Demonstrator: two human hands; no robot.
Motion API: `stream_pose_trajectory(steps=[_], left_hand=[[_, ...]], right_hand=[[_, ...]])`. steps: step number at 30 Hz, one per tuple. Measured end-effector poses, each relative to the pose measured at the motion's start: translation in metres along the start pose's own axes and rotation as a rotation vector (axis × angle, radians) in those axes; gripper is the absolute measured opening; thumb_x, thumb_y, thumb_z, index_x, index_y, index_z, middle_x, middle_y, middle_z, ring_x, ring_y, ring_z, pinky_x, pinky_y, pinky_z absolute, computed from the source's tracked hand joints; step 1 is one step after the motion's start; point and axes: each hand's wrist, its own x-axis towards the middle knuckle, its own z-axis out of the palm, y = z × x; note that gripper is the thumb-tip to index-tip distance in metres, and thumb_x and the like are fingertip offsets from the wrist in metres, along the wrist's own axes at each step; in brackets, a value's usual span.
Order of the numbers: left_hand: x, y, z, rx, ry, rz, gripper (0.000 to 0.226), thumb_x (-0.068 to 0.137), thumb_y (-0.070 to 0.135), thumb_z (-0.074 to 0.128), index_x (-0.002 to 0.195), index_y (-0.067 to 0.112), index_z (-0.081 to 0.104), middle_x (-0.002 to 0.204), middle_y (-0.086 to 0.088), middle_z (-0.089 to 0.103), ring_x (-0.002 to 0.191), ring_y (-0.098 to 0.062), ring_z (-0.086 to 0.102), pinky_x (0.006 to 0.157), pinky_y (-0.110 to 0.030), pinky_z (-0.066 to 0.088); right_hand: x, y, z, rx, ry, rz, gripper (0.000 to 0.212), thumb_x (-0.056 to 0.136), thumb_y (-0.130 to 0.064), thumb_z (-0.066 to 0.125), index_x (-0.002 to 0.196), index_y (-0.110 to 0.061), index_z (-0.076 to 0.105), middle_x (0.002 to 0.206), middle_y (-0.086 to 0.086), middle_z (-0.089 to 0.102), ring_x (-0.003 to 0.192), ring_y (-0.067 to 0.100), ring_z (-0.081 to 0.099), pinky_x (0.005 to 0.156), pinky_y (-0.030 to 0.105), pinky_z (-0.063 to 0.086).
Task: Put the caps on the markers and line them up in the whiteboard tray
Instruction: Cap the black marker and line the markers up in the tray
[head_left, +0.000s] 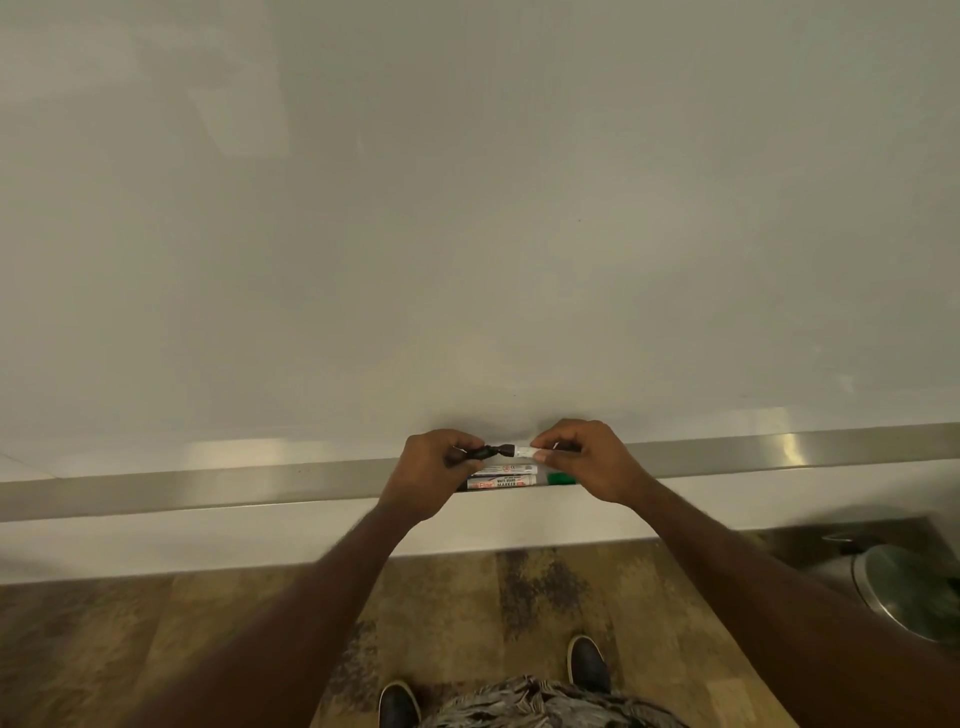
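Head view: above the tray (208, 493), the left hand (434, 467) pinches a black cap (480, 453); the right hand (587, 460) pinches a marker (519, 451), tip at the cap's mouth. Two markers (501, 478) and a green cap (561, 478) lie below in the tray, partly hidden by the hands. A bin (904, 587) stands right.

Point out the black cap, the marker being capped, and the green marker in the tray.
black cap (480, 452), head view, exposed end.
marker being capped (521, 451), head view, white barrel.
green marker (562, 478), head view, green end.
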Motion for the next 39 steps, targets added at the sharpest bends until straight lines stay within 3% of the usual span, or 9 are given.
stream_pose_trajectory(steps=[4, 9, 13, 20, 24, 28, 31, 34, 39], left_hand=[[0.001, 0.0, 0.0, 0.045, 0.01, 0.034, 0.025, 0.082, 0.014, 0.073, 0.106, 0.018, 0.071, 0.088, 0.01, 0.069, 0.073, 0.011, 0.064, 0.065, -0.005, 0.051], [0.001, 0.004, -0.001, 0.199, -0.066, 0.224, 0.024, 0.086, 0.017, 0.068, 0.11, 0.015, 0.072, 0.102, -0.002, 0.074, 0.086, -0.009, 0.063, 0.08, -0.018, 0.05], [0.003, 0.007, -0.001, 0.218, -0.084, 0.253, 0.023, 0.089, 0.019, 0.065, 0.111, 0.016, 0.071, 0.102, -0.002, 0.074, 0.084, -0.008, 0.062, 0.074, -0.01, 0.045], [0.006, 0.012, 0.0, 0.194, -0.048, 0.253, 0.022, 0.089, 0.016, 0.063, 0.109, 0.015, 0.072, 0.103, -0.005, 0.076, 0.084, -0.012, 0.065, 0.078, -0.028, 0.056], [0.01, 0.019, -0.001, 0.208, -0.073, 0.265, 0.022, 0.089, 0.016, 0.063, 0.109, 0.013, 0.072, 0.104, -0.006, 0.076, 0.085, -0.012, 0.066, 0.081, -0.032, 0.057], [0.011, 0.022, 0.001, 0.232, -0.11, 0.286, 0.022, 0.089, 0.018, 0.063, 0.108, 0.014, 0.072, 0.102, -0.006, 0.076, 0.086, -0.014, 0.067, 0.078, -0.029, 0.054], [0.012, 0.021, 0.008, 0.281, -0.113, 0.284, 0.024, 0.089, 0.02, 0.063, 0.111, 0.013, 0.071, 0.105, -0.007, 0.075, 0.091, -0.018, 0.066, 0.082, -0.031, 0.052], [0.013, 0.017, 0.018, 0.347, -0.139, 0.276, 0.028, 0.089, 0.024, 0.062, 0.116, 0.017, 0.068, 0.111, -0.005, 0.073, 0.097, -0.019, 0.064, 0.087, -0.03, 0.049], [0.013, 0.001, 0.028, 0.49, -0.126, 0.222, 0.038, 0.093, 0.032, 0.055, 0.13, 0.023, 0.057, 0.133, -0.001, 0.061, 0.119, -0.021, 0.055, 0.102, -0.036, 0.043]], right_hand=[[0.002, -0.001, -0.001, -0.078, -0.019, -0.025, 0.013, 0.084, -0.022, 0.071, 0.097, -0.021, 0.074, 0.091, -0.008, 0.068, 0.084, 0.005, 0.062, 0.066, 0.008, 0.049], [0.005, -0.006, -0.002, -0.149, -0.054, -0.129, 0.014, 0.084, -0.022, 0.072, 0.097, -0.018, 0.075, 0.086, -0.01, 0.066, 0.082, -0.004, 0.06, 0.067, 0.004, 0.043], [0.009, -0.009, -0.007, -0.086, -0.1, -0.063, 0.012, 0.084, -0.02, 0.07, 0.094, -0.021, 0.076, 0.082, -0.017, 0.069, 0.08, -0.002, 0.063, 0.064, 0.01, 0.048], [0.021, -0.016, -0.012, 0.007, -0.166, 0.026, 0.009, 0.085, -0.017, 0.07, 0.089, -0.017, 0.077, 0.069, -0.012, 0.073, 0.054, 0.002, 0.056, 0.052, 0.011, 0.044], [0.019, -0.01, -0.014, 0.066, -0.168, 0.05, 0.015, 0.087, -0.015, 0.068, 0.081, -0.026, 0.078, 0.058, -0.007, 0.068, 0.051, 0.004, 0.05, 0.051, 0.014, 0.042], [0.014, -0.004, -0.015, -0.008, -0.153, 0.049, 0.013, 0.089, -0.018, 0.066, 0.091, -0.023, 0.077, 0.078, -0.006, 0.075, 0.066, 0.008, 0.061, 0.057, 0.01, 0.046], [0.011, 0.0, -0.017, -0.123, -0.15, -0.009, 0.014, 0.089, -0.02, 0.065, 0.098, -0.021, 0.076, 0.084, -0.014, 0.071, 0.076, -0.001, 0.061, 0.062, 0.008, 0.045], [0.006, 0.01, -0.018, -0.283, -0.178, -0.036, 0.018, 0.09, -0.022, 0.063, 0.105, -0.018, 0.073, 0.093, -0.005, 0.069, 0.079, 0.004, 0.058, 0.065, 0.011, 0.042], [-0.009, 0.036, -0.028, -0.347, -0.001, 0.017, 0.013, 0.089, -0.017, 0.063, 0.097, -0.012, 0.072, 0.096, 0.008, 0.07, 0.084, 0.019, 0.06, 0.075, 0.034, 0.051]])
